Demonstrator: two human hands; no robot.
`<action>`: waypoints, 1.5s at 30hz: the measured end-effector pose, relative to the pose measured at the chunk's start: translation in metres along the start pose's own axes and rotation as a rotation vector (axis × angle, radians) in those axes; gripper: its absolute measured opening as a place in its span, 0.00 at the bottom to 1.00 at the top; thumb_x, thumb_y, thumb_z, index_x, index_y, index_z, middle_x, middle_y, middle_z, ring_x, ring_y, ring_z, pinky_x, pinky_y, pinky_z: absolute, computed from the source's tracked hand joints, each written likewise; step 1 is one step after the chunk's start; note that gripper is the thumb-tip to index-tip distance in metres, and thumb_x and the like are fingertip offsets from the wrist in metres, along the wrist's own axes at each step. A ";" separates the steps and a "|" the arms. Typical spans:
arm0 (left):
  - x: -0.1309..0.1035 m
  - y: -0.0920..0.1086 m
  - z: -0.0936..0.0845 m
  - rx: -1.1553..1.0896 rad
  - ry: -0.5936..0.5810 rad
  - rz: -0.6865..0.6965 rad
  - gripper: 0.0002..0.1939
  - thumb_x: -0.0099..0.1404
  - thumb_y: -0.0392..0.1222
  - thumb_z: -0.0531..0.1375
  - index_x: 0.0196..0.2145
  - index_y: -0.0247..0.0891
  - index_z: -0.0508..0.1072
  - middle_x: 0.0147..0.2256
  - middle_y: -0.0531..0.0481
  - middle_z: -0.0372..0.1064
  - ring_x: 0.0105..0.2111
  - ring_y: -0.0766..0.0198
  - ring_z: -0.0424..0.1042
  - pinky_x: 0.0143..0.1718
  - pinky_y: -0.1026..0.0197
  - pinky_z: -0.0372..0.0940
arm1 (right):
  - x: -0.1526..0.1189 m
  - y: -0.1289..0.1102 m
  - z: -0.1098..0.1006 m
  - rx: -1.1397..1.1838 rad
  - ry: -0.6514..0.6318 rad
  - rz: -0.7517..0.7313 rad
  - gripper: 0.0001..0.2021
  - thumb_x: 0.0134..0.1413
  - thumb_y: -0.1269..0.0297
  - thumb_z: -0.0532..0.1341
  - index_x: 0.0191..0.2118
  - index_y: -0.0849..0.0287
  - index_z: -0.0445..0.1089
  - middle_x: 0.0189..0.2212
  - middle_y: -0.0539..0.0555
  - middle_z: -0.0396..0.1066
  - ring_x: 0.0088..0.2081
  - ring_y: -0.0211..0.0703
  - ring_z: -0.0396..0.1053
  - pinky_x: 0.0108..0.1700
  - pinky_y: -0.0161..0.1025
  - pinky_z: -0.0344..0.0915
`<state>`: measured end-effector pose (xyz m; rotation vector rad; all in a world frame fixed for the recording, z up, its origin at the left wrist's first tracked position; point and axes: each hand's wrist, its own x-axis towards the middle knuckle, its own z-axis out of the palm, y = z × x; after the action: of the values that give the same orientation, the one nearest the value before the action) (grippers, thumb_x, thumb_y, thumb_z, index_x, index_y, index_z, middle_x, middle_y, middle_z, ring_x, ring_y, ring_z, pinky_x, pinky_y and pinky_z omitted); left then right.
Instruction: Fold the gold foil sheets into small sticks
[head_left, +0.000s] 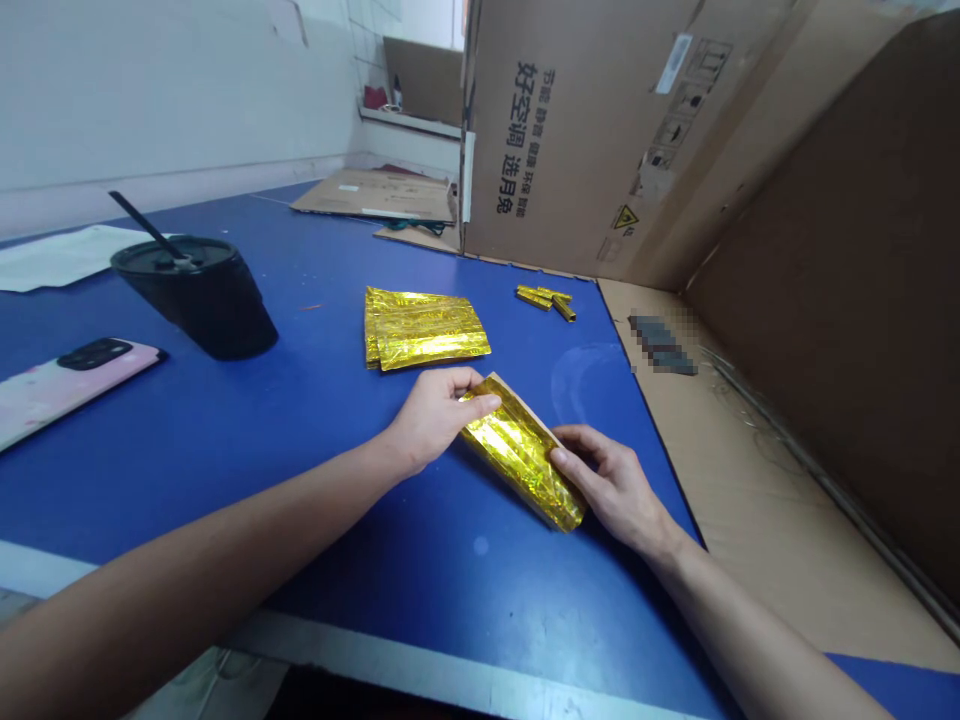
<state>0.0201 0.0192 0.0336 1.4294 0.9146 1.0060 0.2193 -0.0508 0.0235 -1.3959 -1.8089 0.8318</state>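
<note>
A shiny gold foil sheet [517, 445] with a pale brown edge is held tilted above the blue table, between my two hands. My left hand [442, 415] pinches its upper left corner, thumb on top. On the right side, my right hand [611, 480] grips the long edge, its thumb on the face and its fingers behind. Just beyond lies a stack of similar gold foil sheets [431, 330], slightly fanned. Several small folded gold pieces [545, 298] sit farther back to the right.
A black cup with a straw [202, 295] and a phone in a pink case [82, 385] stand at the left of the blue table [322, 410]. Large cardboard panels [577, 140] rise at the back and right. Flat cardboard [382, 195] lies at the back.
</note>
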 end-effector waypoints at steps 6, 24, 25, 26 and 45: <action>-0.003 0.000 0.002 0.035 -0.035 -0.008 0.09 0.50 0.42 0.60 0.24 0.33 0.67 0.22 0.55 0.64 0.22 0.71 0.63 0.25 0.67 0.58 | -0.001 0.002 0.005 -0.071 -0.012 0.042 0.15 0.55 0.56 0.51 0.25 0.60 0.64 0.18 0.46 0.57 0.21 0.33 0.54 0.23 0.32 0.54; -0.004 0.001 0.002 0.118 0.015 0.106 0.08 0.53 0.42 0.59 0.26 0.34 0.68 0.24 0.53 0.66 0.24 0.69 0.64 0.27 0.65 0.61 | -0.002 -0.001 0.006 -0.198 0.009 -0.055 0.14 0.56 0.59 0.50 0.25 0.60 0.65 0.19 0.48 0.61 0.21 0.34 0.57 0.25 0.32 0.56; -0.004 0.001 0.002 0.117 0.022 0.108 0.08 0.53 0.42 0.59 0.26 0.34 0.68 0.23 0.53 0.65 0.24 0.69 0.64 0.27 0.66 0.60 | -0.002 -0.001 0.006 -0.208 0.008 -0.061 0.14 0.56 0.59 0.50 0.26 0.60 0.65 0.19 0.48 0.61 0.22 0.34 0.57 0.25 0.32 0.56; -0.004 0.001 0.002 0.116 0.028 0.111 0.08 0.53 0.42 0.59 0.25 0.34 0.68 0.23 0.54 0.65 0.24 0.70 0.64 0.27 0.66 0.60 | -0.002 -0.001 0.006 -0.216 0.008 -0.067 0.14 0.56 0.59 0.50 0.26 0.60 0.65 0.19 0.48 0.62 0.22 0.34 0.58 0.26 0.32 0.56; -0.003 -0.001 0.003 0.020 0.041 0.050 0.10 0.51 0.42 0.61 0.30 0.33 0.71 0.25 0.52 0.67 0.25 0.69 0.66 0.28 0.65 0.62 | -0.003 -0.003 0.006 -0.282 0.046 -0.151 0.13 0.56 0.61 0.50 0.25 0.58 0.66 0.20 0.50 0.64 0.22 0.35 0.61 0.27 0.33 0.58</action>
<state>0.0216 0.0157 0.0323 1.4590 0.9255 1.0695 0.2133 -0.0547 0.0223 -1.4143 -2.0252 0.4765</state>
